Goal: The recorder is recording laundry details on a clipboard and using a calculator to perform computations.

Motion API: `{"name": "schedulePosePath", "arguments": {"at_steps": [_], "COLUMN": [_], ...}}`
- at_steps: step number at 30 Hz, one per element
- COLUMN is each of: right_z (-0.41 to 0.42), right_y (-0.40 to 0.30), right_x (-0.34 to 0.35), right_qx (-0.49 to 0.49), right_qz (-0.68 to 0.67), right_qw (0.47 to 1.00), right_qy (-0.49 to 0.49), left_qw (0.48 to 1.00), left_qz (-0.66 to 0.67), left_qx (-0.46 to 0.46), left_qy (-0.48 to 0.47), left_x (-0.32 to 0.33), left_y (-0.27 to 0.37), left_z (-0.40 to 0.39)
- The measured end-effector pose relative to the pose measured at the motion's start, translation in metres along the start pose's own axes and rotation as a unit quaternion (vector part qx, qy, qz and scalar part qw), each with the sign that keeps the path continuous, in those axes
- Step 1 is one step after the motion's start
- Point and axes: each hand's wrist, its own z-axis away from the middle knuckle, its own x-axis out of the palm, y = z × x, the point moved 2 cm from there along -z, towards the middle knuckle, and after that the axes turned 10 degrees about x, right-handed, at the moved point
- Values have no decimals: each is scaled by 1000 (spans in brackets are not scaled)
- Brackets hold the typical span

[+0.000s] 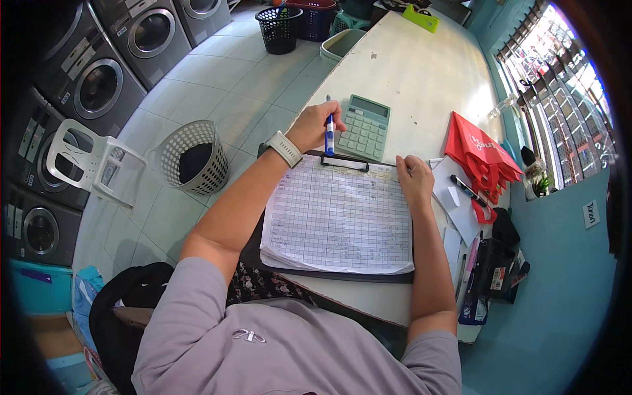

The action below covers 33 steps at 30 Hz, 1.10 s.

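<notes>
My left hand holds a blue-and-white pen, its fingers over the left side of a pale green calculator. A light watch strap circles that wrist. Below lies a dark clipboard with a stack of ruled sheets under its metal clip. Handwriting fills some rows of the top sheet. My right hand rests at the sheets' upper right corner, fingers curled, with nothing visible in it.
On the white table, loose papers, a black marker and a red bag lie right of the clipboard. A black pen holder stands by the wall. Leftward are a laundry basket, a white plastic chair and front-loading machines.
</notes>
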Motion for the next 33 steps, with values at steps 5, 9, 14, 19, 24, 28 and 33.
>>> {"name": "schedulePosePath", "arguments": {"at_steps": [5, 9, 14, 19, 24, 28, 33], "right_z": [-1, -2, -2, -1, -1, -1, -1], "right_y": [0, 3, 1, 3, 2, 1, 3], "right_x": [1, 1, 1, 1, 0, 0, 1], "right_qx": [-2, -2, -8, 0, -3, 4, 10], "right_qz": [-1, -1, 8, 13, 21, 22, 20], "right_qw": [1000, 1000, 1000, 1000, 1000, 1000, 1000], "right_qy": [2, 2, 1, -5, -3, -9, -7], "left_qw": [996, 995, 992, 976, 978, 980, 981], "left_qz": [-57, -74, -93, -187, -177, -160, -158], "left_qx": [72, 57, 87, 112, 109, 115, 113], "left_qy": [-15, -18, 3, -14, -20, -10, -11], "left_x": [3, 6, 7, 14, 14, 14, 15], "left_y": [5, 8, 0, -3, -8, -11, -10], "left_z": [0, 0, 1, 1, 1, 0, 1]}}
